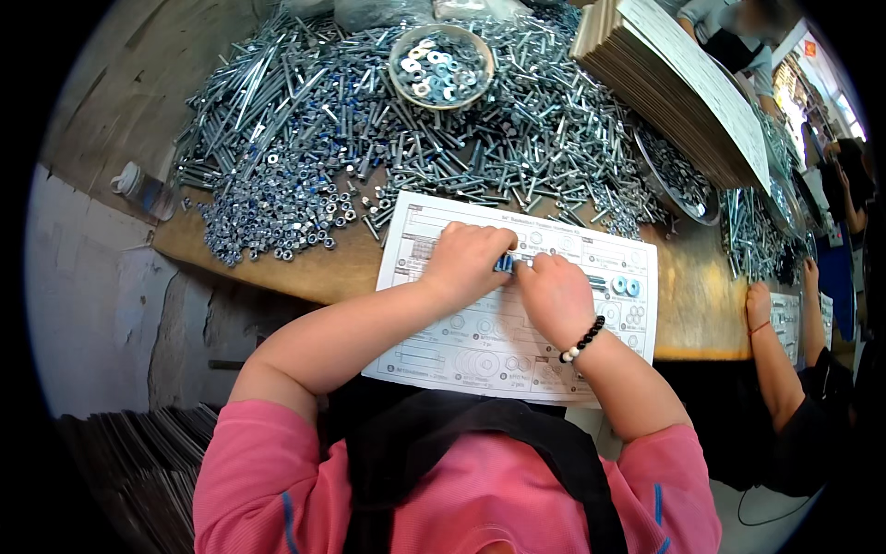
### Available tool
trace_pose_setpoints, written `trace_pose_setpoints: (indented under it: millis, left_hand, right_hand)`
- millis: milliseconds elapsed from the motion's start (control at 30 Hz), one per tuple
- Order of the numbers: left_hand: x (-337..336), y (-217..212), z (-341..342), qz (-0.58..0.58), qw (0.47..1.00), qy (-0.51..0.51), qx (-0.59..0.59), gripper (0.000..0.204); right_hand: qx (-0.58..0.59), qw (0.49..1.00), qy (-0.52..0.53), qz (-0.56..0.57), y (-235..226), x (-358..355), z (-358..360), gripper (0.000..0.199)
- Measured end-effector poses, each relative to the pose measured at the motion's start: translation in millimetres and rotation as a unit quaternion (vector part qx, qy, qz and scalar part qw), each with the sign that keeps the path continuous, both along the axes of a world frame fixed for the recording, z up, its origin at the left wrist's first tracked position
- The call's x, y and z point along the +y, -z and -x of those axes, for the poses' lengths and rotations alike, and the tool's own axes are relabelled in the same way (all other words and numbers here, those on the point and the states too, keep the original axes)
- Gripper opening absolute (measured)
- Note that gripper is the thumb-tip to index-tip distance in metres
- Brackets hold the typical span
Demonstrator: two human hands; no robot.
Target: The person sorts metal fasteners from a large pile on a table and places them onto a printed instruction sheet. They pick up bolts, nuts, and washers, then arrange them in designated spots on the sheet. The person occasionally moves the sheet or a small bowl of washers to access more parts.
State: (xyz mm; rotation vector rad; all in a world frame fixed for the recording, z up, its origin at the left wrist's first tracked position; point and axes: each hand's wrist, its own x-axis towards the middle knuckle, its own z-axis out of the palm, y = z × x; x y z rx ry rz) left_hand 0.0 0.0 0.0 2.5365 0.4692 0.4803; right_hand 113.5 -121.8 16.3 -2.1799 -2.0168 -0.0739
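Observation:
A white printed sheet (434,355) with outlines of hardware lies at the table's front edge, under both my hands. My left hand (469,261) is closed at the sheet's upper middle, its fingertips on a few small blue-and-silver pieces (503,264) that look like lock nuts. Close beside it, almost touching, my right hand (558,297) is closed too, fingertips pointing at those pieces; what it pinches is hidden. Right of that hand, two flat washers (626,286) rest on the sheet next to some bolts (597,283). A black beaded bracelet circles my right wrist.
Behind the sheet spreads a heap of bolts (443,152), with loose nuts (277,208) at left. A bowl of washers (441,66) sits on the heap. At right stand a metal bowl (678,175) and a stack of cardboard sheets (678,88). Co-workers' arms (775,365) show far right.

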Motion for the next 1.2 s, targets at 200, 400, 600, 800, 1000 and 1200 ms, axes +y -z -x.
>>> trace_pose_setpoints:
  millis: [200, 400, 600, 800, 1000, 1200]
  left_hand:
    - [-2, 1, 1, -0.017, 1.000, -0.008, -0.002, 0.032]
    - [28, -25, 38, 0.017, 0.992, -0.044, -0.121, 0.042]
    - [167, -21, 120, -0.018, 0.946, -0.300, -0.122, 0.032]
    - [270, -3, 177, -0.169, 0.867, -0.457, 0.101, 0.024]
    - [294, 9, 163, -0.275, 0.793, -0.469, 0.274, 0.018]
    - [310, 16, 157, -0.319, 0.784, -0.439, 0.300, 0.016]
  right_hand:
    - [-0.022, 0.999, -0.017, -0.032, -4, -1, 2, 0.004]
    - [0.037, 0.999, 0.004, -0.028, -28, -3, 3, 0.018]
    - [0.136, 0.987, -0.037, -0.077, -45, -9, 1, 0.024]
    - [0.178, 0.978, -0.071, -0.078, -52, 4, 14, 0.025]
    - [0.179, 0.978, -0.085, -0.066, -52, 18, 22, 0.026]
    - [0.181, 0.979, -0.081, -0.048, -51, 24, 23, 0.026]
